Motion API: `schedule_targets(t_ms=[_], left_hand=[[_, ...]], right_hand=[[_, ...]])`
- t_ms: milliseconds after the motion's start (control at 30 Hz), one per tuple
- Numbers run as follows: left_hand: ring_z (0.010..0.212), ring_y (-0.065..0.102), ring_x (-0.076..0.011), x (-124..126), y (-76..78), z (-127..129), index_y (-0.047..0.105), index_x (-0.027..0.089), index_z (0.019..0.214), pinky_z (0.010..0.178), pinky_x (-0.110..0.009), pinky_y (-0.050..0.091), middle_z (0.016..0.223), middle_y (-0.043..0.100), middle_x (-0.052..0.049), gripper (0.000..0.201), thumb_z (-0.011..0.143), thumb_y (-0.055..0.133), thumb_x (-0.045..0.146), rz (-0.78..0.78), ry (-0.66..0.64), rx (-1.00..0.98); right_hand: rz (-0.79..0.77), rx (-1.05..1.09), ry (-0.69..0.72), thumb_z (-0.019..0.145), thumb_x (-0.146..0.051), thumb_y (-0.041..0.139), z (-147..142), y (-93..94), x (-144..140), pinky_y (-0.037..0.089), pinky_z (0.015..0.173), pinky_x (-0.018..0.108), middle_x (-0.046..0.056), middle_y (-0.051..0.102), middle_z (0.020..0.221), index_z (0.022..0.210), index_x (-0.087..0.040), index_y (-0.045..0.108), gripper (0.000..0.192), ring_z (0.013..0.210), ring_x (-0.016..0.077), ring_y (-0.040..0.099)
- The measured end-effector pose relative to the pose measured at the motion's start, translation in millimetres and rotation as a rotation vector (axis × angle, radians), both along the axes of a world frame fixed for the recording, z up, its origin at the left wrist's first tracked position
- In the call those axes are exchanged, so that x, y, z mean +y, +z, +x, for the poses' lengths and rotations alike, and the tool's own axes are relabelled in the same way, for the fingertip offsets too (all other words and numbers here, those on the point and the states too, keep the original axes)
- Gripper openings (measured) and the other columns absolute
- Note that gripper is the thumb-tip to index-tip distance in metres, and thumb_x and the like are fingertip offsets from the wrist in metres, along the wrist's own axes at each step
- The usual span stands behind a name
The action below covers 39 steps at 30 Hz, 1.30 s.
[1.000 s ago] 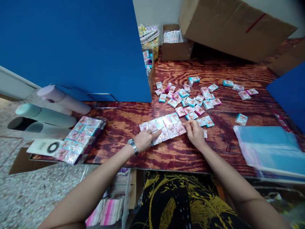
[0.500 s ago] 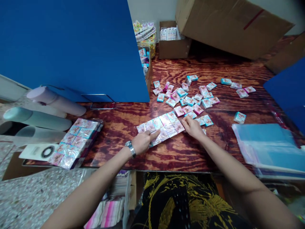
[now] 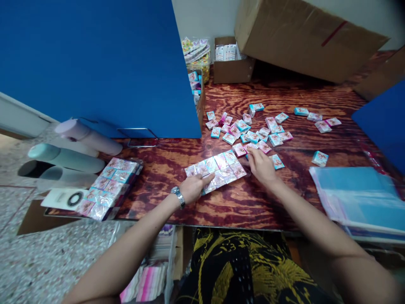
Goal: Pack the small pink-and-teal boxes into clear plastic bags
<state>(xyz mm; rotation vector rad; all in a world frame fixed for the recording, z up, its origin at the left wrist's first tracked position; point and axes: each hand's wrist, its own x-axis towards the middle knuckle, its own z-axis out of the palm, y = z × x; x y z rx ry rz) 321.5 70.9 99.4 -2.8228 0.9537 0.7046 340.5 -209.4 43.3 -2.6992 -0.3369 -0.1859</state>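
Note:
A flat pack of small boxes [image 3: 221, 162], two rows in clear film, lies slantwise on the wooden table. My left hand [image 3: 193, 188], with a metal watch at its wrist, grips the pack's near left side, its index finger stretched across the top. Just off the pack's right end is my right hand [image 3: 262, 166], its fingers curled together at the near edge of the loose small boxes [image 3: 252, 136]. Its fingertips meet a pink-edged box there; whether they hold it is hidden. These boxes are white with blue or pink sides and a reddish print.
To the left stand a wrapped block of boxes [image 3: 110, 185], a mint bottle [image 3: 66, 158] and a lilac bottle [image 3: 90, 137]. Blue-tinted plastic bags [image 3: 357, 190] lie at the right. A blue panel [image 3: 104, 71] and cardboard boxes [image 3: 232, 69] stand behind.
My right hand has let go of the pack's right end and shifted slightly right, to the loose boxes. My left hand stays on the pack. The whole view has shifted a little.

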Motion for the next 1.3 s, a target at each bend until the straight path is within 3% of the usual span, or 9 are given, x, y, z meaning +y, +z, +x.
schedule_targets(t_ms=[67,167,300,433,567,867,1067,1200,1300], left_hand=[[0.084,0.064,-0.0215,0,0.6,0,0.025,0.032,0.148,0.069,-0.028,0.046,0.105,0.062,-0.01,0.072,0.082,0.045,0.01,0.002,0.006,0.022],[0.088,0.064,-0.022,-1,1.7,-1,0.025,0.032,0.148,0.072,-0.028,0.047,0.109,0.062,-0.01,0.069,0.084,0.044,0.014,-0.002,0.019,0.03],[0.09,0.064,-0.0243,-2,1.5,-3,0.025,0.029,0.148,0.074,-0.031,0.048,0.11,0.062,-0.012,0.066,0.086,0.044,0.017,-0.025,0.028,0.028],[0.089,0.065,-0.0254,-2,-1.9,-3,0.043,0.024,0.139,0.078,-0.034,0.049,0.107,0.064,-0.014,0.054,0.085,0.049,0.022,-0.084,0.051,0.031],[0.093,0.066,-0.026,6,-0.6,-4,0.046,0.02,0.136,0.082,-0.035,0.05,0.108,0.067,-0.014,0.052,0.084,0.051,0.019,-0.191,0.097,0.037],[0.11,0.061,-0.0211,39,3.6,-51,0.041,0.017,0.137,0.093,-0.033,0.048,0.128,0.059,-0.012,0.053,0.085,0.05,0.018,-0.584,0.399,-0.128],[0.072,0.064,-0.0152,36,-20.0,-99,0.063,0.018,0.102,0.069,-0.027,0.052,0.09,0.067,-0.005,0.031,0.082,0.063,0.042,-0.747,0.805,-0.219],[0.083,0.063,-0.0158,16,-37.7,-108,0.065,0.02,0.089,0.076,-0.027,0.049,0.089,0.066,-0.005,0.021,0.089,0.054,0.037,-0.949,0.876,-0.398],[0.079,0.062,-0.0144,9,-47.8,-100,0.064,0.02,0.084,0.074,-0.026,0.049,0.085,0.067,-0.004,0.025,0.092,0.049,0.039,-1.095,1.056,-0.425]], right_hand=[[0.001,-0.165,0.173,0.097,-0.034,0.038,-11,-2.1,6,0.038,0.104,0.044,0.016,0.049,0.138,0.14,-0.015,0.042,0.047,0.128,0.0271,0.045],[-0.099,-0.12,0.457,0.095,-0.045,0.042,-19,-8.0,17,0.033,0.11,0.047,0.012,0.036,0.15,0.147,-0.018,0.033,0.059,0.139,0.0273,0.03],[-0.234,-0.087,0.322,0.094,-0.05,0.041,-22,-0.7,37,0.02,0.109,0.062,0.014,0.023,0.155,0.149,-0.02,0.026,0.064,0.142,0.0339,0.019],[-0.256,-0.12,0.548,0.093,-0.054,0.043,-33,5.1,67,0.014,0.114,0.055,0.015,0.024,0.154,0.15,-0.014,0.024,0.072,0.143,0.03,0.017],[-0.258,-0.085,0.562,0.09,-0.056,0.045,-41,-5.4,83,0.013,0.114,0.056,0.018,0.025,0.153,0.15,-0.009,0.021,0.08,0.143,0.0311,0.018],[-0.302,-0.114,0.563,0.087,-0.058,0.052,-41,-2.2,83,0.014,0.111,0.058,0.015,0.017,0.156,0.15,-0.03,0.023,0.075,0.142,0.0331,0.018],[-0.313,-0.1,0.566,0.084,-0.058,0.056,-43,-1.8,83,0.018,0.109,0.059,0.015,0.015,0.157,0.149,-0.034,0.021,0.078,0.142,0.0342,0.02],[-0.323,-0.09,0.572,0.083,-0.058,0.058,-43,-0.5,83,0.017,0.109,0.06,0.016,0.017,0.156,0.148,-0.034,0.025,0.077,0.142,0.035,0.019],[-0.338,-0.093,0.57,0.084,-0.056,0.059,-43,-0.3,83,0.017,0.109,0.059,0.016,0.018,0.156,0.148,-0.034,0.027,0.075,0.142,0.0349,0.02]])
